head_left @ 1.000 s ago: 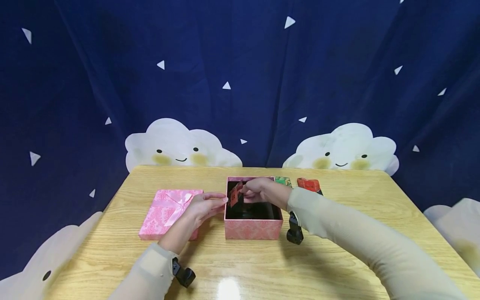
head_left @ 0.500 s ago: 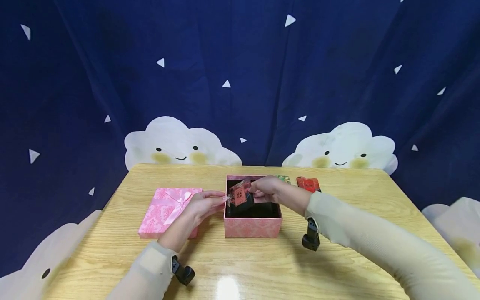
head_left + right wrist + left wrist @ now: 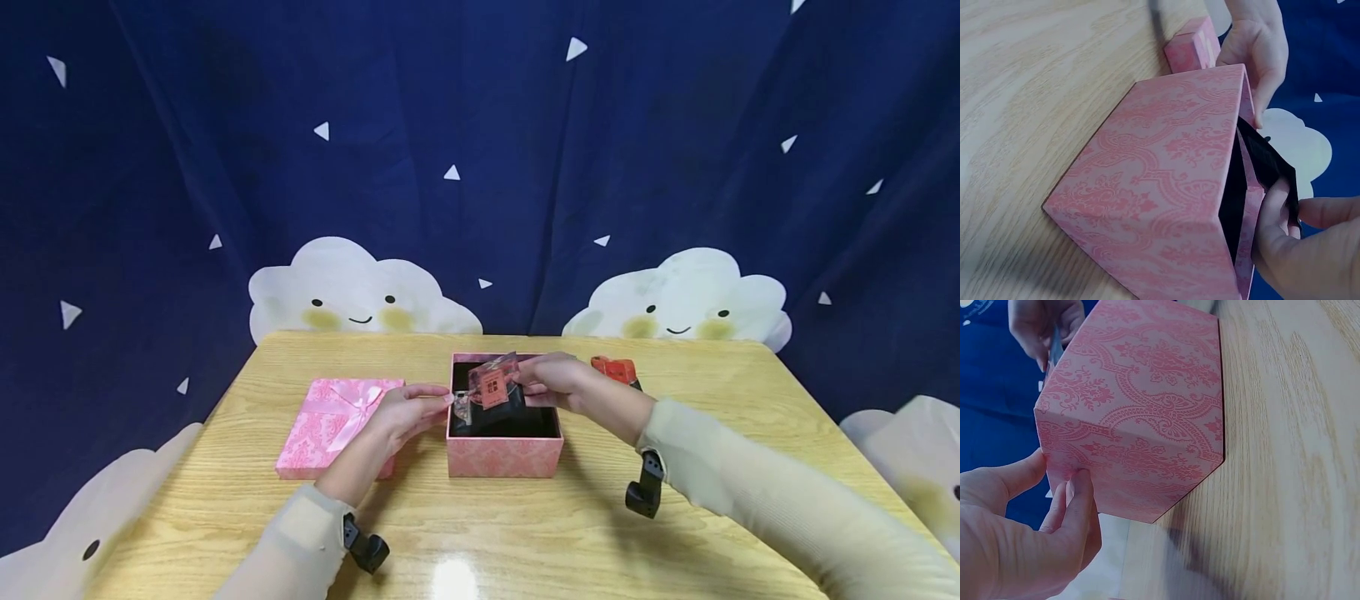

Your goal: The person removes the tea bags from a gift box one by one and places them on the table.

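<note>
A pink patterned gift box (image 3: 505,458) stands on the table with its black inside showing. My right hand (image 3: 557,379) pinches a dark packet with a red label (image 3: 495,390) at its right edge. The packet is tilted over the opening, its lower part inside the box. In the right wrist view, thumb and fingers of this hand (image 3: 1310,244) lie on either side of the packet's black sheet. At the box's left rim, my left hand (image 3: 408,412) holds the wall. The left wrist view has its thumb at the rim and its fingers (image 3: 1077,490) against the outside.
The pink box lid (image 3: 337,425) with a ribbon bow lies left of the box, partly behind my left hand. A red and black packet (image 3: 617,370) lies to the right, past my right hand. A blue curtain (image 3: 480,167) hangs behind the wooden table (image 3: 525,533).
My right hand has risen and moved right, drawing the labelled packet partly up out of the box. The green thing behind the box is now largely covered. My left hand stays put.
</note>
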Motion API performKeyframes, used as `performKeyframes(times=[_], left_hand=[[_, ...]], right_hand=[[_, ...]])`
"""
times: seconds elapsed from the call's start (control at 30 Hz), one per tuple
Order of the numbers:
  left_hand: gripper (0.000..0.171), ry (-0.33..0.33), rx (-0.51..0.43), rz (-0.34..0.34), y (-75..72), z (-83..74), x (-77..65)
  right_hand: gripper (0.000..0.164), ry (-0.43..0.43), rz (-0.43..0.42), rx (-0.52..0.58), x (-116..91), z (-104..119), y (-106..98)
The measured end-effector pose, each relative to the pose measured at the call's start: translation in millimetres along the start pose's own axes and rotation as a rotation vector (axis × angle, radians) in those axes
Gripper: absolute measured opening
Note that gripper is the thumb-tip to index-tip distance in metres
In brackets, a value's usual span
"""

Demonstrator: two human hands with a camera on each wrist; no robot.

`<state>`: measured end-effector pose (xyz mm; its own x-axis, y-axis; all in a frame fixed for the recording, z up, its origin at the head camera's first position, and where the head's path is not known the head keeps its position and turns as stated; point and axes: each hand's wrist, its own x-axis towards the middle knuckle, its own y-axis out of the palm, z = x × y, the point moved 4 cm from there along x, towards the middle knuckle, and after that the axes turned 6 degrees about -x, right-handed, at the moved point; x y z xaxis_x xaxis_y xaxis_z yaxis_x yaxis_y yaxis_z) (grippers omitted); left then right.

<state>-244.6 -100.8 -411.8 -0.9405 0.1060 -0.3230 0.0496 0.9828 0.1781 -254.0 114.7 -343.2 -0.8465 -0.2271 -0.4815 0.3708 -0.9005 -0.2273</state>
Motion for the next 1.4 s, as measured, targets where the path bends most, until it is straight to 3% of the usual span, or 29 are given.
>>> performKeyframes(times=[0.23, 0.53, 0.73, 0.9, 1.13, 1.4], left_hand=[[0.035, 0.009, -0.009, 0.005, -0.1, 0.0, -1.1], [0.034, -0.001, -0.002, -0.009, -1.4, 0.2, 0.5], [0.034, 0.001, -0.006, -0.012, -1.3, 0.6, 1.3], [0.034, 0.004, -0.007, -0.016, -1.5, 0.8, 1.8], [0.033, 0.002, -0.008, -0.021, -1.1, 0.0, 0.1], [0.032, 0.000, 0.003, -0.026, -1.3, -0.5, -1.4]], right_hand=[[0.020, -0.020, 0.043, 0.060, -5, -4, -7], [0.029, -0.038, 0.062, 0.112, -8, -14, -22], [0.040, -0.047, -0.007, 0.163, -10, -23, -35], [0.024, -0.063, -0.007, 0.197, -11, -28, -45], [0.028, -0.079, 0.015, 0.252, -12, -36, -54], [0.012, -0.052, 0.009, 0.359, -13, -44, -69]])
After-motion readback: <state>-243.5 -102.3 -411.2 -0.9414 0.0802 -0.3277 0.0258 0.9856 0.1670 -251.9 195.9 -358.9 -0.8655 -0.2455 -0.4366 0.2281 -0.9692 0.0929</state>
